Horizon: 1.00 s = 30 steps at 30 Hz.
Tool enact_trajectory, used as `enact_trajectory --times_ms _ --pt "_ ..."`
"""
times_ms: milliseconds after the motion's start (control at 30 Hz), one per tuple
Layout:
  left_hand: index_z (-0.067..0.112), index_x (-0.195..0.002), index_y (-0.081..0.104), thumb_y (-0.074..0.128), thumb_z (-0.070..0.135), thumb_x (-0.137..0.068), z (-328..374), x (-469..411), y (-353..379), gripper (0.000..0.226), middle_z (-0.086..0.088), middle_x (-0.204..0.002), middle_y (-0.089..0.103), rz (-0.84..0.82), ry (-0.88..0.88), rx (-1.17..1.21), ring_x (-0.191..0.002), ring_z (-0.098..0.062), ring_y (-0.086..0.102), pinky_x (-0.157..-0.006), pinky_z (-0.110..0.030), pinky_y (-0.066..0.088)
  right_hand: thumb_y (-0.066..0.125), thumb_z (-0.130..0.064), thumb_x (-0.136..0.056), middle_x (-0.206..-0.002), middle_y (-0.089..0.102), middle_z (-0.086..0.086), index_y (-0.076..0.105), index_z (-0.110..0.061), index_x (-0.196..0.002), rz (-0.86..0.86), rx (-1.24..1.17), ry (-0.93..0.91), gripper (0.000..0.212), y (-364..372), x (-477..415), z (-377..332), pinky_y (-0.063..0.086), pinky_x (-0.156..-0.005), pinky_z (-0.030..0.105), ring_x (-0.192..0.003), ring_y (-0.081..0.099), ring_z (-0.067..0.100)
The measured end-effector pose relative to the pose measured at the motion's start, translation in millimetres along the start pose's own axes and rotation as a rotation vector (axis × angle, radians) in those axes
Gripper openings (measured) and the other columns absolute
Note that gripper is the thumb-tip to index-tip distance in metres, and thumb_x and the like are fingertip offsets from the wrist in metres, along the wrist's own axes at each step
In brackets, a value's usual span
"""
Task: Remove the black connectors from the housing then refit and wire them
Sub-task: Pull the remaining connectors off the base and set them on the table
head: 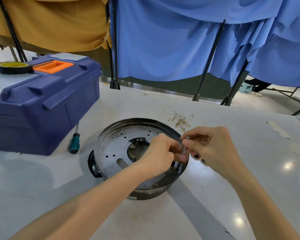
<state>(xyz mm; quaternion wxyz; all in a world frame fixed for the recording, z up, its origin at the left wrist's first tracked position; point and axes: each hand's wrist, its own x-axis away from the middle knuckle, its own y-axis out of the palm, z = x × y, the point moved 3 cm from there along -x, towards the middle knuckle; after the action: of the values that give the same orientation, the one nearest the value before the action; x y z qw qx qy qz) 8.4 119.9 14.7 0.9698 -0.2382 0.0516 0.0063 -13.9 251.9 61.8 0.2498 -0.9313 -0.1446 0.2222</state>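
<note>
Two hands meet over the right part of the housing (137, 120), a round black shell that lies on the tabletop (215, 196) about mid-width, nearer the front edge than the far one. Inside it sits a perforated metal plate (114, 146) with a ragged central cut-out. A black lug (92, 164) juts from the housing's left side.

Left hand (160, 153): reaches in from the front-left, fingers curled down just inside the right rim, thumb tip against the shaft of a slim grey tool (184, 150). A dark piece (172, 164) shows under these fingers by the inner wall. Cannot tell if it is a connector, or if it is gripped.

Right hand (213, 148): over the right rim, thumb and fingers pinching the tool's upper end. The tool stands near upright, tip down on the plate close to the wall. A small dark part (200, 158) with a shiny bit lies on the tabletop just outside the rim, below this hand.

Left side: a green-handled screwdriver (74, 143) lies between the housing and a blue toolbox (42, 104), touching neither. The toolbox fills the far-left corner, with a tape roll (13, 67) on its lid.

Far side: a bundle of white leads (179, 120) with brass terminals lies just beyond the rim.

Broad tabletop surface runs from the housing out to the right edge, and along the front edge between the forearms. Blue curtain (163, 49) hangs past the far edge.
</note>
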Motion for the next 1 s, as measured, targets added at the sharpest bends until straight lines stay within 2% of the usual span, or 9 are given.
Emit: enact_trajectory --times_ms 67,167,300,433,567,700,833,933,1000 --pt "0.011 -0.085 0.075 0.070 0.001 -0.083 0 0 1 0.012 -0.007 -0.080 0.074 -0.017 0.003 0.006 -0.083 -0.015 0.070 -0.076 -0.025 0.055 0.071 0.012 -0.075 -0.048 0.061 0.002 0.069 -0.006 -0.066 0.027 -0.020 0.009 0.020 2 -1 1 0.043 -0.045 0.017 -0.040 0.056 0.011" --pt "0.020 -0.076 0.073 0.080 0.010 -0.075 -2 2 -2 0.012 0.007 -0.075 0.072 -0.036 0.004 0.061 -0.074 0.002 0.064 -0.064 -0.012 0.046 0.071 0.013 -0.071 -0.049 0.058 0.000 0.065 -0.009 -0.060 0.233 0.028 0.081 0.025 15 4 10 0.045 -0.046 0.027 -0.049 0.059 0.021" --pt "0.013 -0.076 0.071 0.086 0.013 -0.065 -1 3 0 0.019 0.010 -0.070 0.067 -0.006 0.022 0.007 -0.070 0.002 0.058 -0.072 -0.015 0.046 0.071 0.007 -0.068 -0.050 0.056 -0.003 0.063 -0.013 -0.059 0.451 0.093 0.094 0.024 27 17 12 0.038 -0.045 0.013 -0.047 0.050 0.010" --pt "0.007 -0.077 0.071 0.080 0.005 -0.072 1 0 1 0.011 -0.006 -0.072 0.070 -0.010 -0.003 -0.001 -0.069 -0.013 0.063 -0.075 -0.033 0.054 0.076 0.003 -0.071 -0.050 0.059 0.000 0.066 -0.015 -0.061 0.224 0.060 0.066 0.023 16 8 9 0.047 -0.050 0.028 -0.049 0.056 0.021" --pt "0.013 -0.077 0.072 0.070 -0.003 -0.081 -3 0 0 0.017 -0.004 -0.078 0.072 -0.026 -0.013 -0.015 -0.074 -0.008 0.067 -0.071 -0.019 0.053 0.076 0.006 -0.074 -0.056 0.066 0.002 0.073 -0.009 -0.071 -0.094 -0.074 0.000 0.015 0 -4 0 0.048 -0.049 0.019 -0.047 0.060 0.014" --pt "0.016 -0.077 0.073 0.068 -0.007 -0.081 -5 0 -2 0.024 0.010 -0.066 0.067 -0.055 -0.018 0.007 -0.058 0.010 0.059 -0.055 -0.003 0.042 0.072 0.016 -0.069 -0.053 0.059 0.018 0.064 -0.007 -0.059 0.081 -0.094 0.053 0.026 12 -2 10 0.042 -0.045 0.028 -0.047 0.054 0.026" --pt "0.022 -0.075 0.070 0.078 0.005 -0.076 -4 -2 -4 0.019 0.010 -0.079 0.070 -0.094 0.013 0.001 -0.063 0.010 0.059 -0.068 -0.017 0.049 0.071 0.015 -0.067 -0.049 0.055 0.008 0.060 -0.011 -0.056 0.361 -0.066 0.090 0.030 24 13 19 0.041 -0.046 0.028 -0.047 0.049 0.021" --pt "0.008 -0.082 0.071 0.077 0.004 -0.077 -3 -2 -7 0.009 -0.006 -0.078 0.071 -0.104 0.007 0.010 -0.057 0.001 0.057 -0.063 -0.029 0.050 0.074 0.010 -0.070 -0.056 0.057 0.001 0.062 -0.012 -0.062 0.295 -0.020 0.016 0.026 29 16 14 0.043 -0.050 0.021 -0.051 0.049 0.013" --pt "0.010 -0.075 0.071 0.074 0.000 -0.079 -6 -2 -8 0.011 -0.011 -0.077 0.071 -0.093 -0.005 0.016 -0.064 -0.006 0.060 -0.075 -0.037 0.053 0.076 0.001 -0.075 -0.061 0.064 0.000 0.069 -0.011 -0.069 0.126 -0.002 -0.014 0.016 23 8 11 0.047 -0.056 0.025 -0.057 0.058 0.016"
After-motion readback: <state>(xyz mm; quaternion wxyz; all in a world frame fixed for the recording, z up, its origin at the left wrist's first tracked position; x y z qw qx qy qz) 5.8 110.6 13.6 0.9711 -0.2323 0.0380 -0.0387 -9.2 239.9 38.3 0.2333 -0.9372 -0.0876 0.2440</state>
